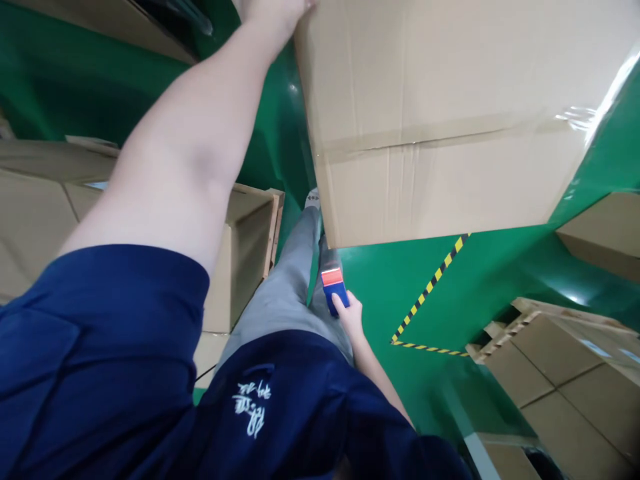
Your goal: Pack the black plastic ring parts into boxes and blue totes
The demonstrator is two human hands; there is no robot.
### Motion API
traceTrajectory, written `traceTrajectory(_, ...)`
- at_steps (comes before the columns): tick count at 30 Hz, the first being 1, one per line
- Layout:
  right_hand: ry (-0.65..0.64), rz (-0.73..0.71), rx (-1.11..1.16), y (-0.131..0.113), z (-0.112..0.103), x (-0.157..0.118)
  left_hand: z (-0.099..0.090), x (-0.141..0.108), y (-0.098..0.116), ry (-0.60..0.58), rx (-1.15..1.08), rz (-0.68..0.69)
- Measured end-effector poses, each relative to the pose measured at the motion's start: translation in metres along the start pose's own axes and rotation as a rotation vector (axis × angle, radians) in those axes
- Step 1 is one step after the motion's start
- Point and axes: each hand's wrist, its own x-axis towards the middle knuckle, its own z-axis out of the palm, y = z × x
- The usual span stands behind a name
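Navy sleeve [115, 327] looms nearest; left hand [281, 9] meets the carton [440, 80], perhaps steadying it, grip unclear; right hand [352, 315] clasps a tape dispenser [335, 291].

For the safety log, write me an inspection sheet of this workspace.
Surface: green floor, glossy, with yellow-and-black striped marking.
Job's things: large carton, tape strip across it, wrinkled towards the right; blue-and-red tool.
Clutter: blurred dark item at upper left, unidentifiable.
Hands: left hand at the carton's edge, cut off by the frame; right hand grips the tool.
Cables: nothing seen.
Surroundings: boxes on a pallet, lower right.
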Motion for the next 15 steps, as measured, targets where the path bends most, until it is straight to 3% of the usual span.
traceTrajectory(3, -0.034, 0.090, 0.033, -0.023, 0.011, 0.026, -0.011, -0.009, 0.017, 0.031, 0.000, -0.099)
traceTrajectory(7, -0.101, 0.252, 0.105, -0.065, 0.023, 0.060, -0.026, -0.018, 0.041, -0.022, -0.100, -0.193)
traceTrajectory(11, -0.195, 0.413, 0.167, -0.096, 0.006, 0.069, -0.029, -0.022, 0.049, -0.055, -0.140, -0.242)
traceTrajectory(15, -0.188, 0.605, 0.096, -0.123, -0.018, 0.072, -0.021, -0.021, 0.051, -0.033, -0.156, -0.276)
